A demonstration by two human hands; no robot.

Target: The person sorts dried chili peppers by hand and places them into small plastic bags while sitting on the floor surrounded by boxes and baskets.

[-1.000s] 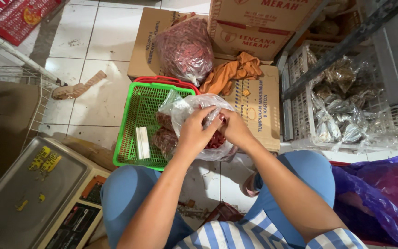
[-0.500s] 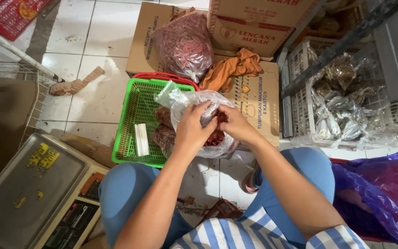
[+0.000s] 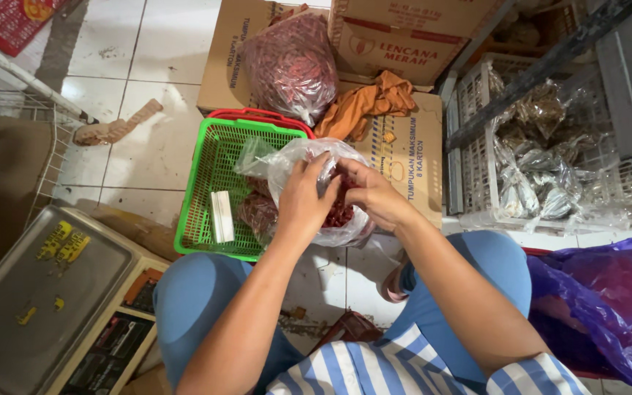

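The clear plastic bag of dried red chillies [image 3: 330,201] sits over the green basket's [image 3: 206,183] 3 o'clock edge. Left hand [image 3: 303,199] and right hand [image 3: 374,194] both pinch its mouth shut (apparently mid-closing); twisting and knotting likely comes next.

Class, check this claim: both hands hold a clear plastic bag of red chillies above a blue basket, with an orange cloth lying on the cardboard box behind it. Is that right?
Not quite: the basket is green, with a red one beneath it, not blue. The head view shows it. The rest stands: the left hand and right hand hold the clear bag of red chillies, and the orange cloth lies on the cardboard box behind.
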